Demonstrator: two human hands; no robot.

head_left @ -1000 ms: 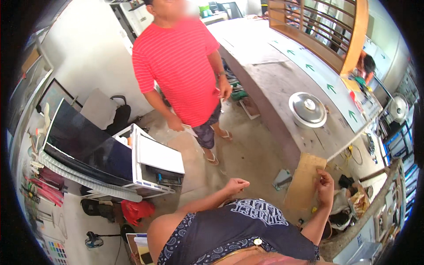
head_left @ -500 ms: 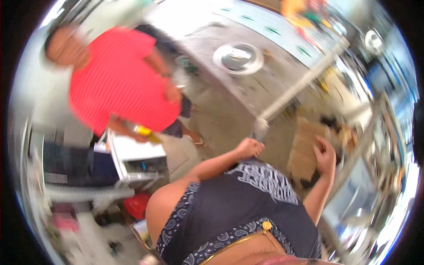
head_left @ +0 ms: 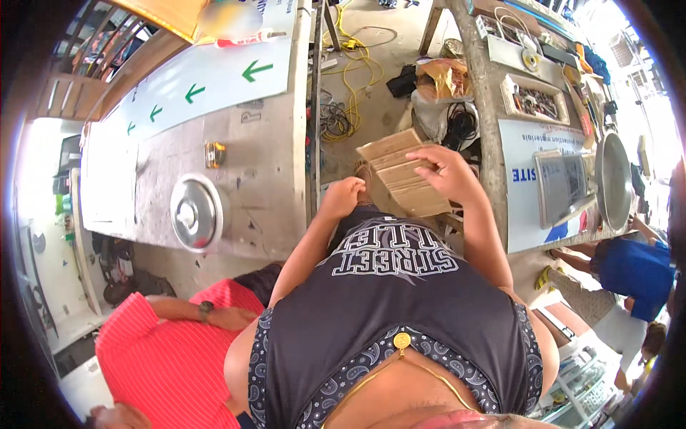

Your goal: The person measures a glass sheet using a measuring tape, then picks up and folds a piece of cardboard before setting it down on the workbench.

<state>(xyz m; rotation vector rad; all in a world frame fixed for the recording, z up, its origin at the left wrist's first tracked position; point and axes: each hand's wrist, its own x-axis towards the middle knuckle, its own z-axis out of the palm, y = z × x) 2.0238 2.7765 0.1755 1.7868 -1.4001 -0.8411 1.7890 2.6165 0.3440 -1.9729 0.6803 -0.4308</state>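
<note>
My left hand (head_left: 344, 194) is in front of my waist beside the left table's edge, fingers curled in, with nothing visible in them. My right hand (head_left: 450, 171) is raised near the right table, fingers apart and holding nothing. Behind it, a flat piece of brown cardboard (head_left: 409, 187) lies lower down; the hand overlaps its edge in view, and I cannot tell whether they touch. On the left table (head_left: 268, 154) are a round metal lid (head_left: 194, 213) with a knob and a yellow-and-black tape measure (head_left: 214, 154).
A white sign with green arrows (head_left: 221, 89) covers the left table's far part. Yellow cable (head_left: 355, 86) coils on the aisle floor. The right table (head_left: 493, 161) bears a box of small hardware (head_left: 532, 99) and a round metal pan (head_left: 613, 181). A person in red (head_left: 168, 357) stands close at left.
My view has swung round, bringing the aisle between the two tables ahead. The person in red now appears lower left. My right hand has come inward over the cardboard; my left stays curled.
</note>
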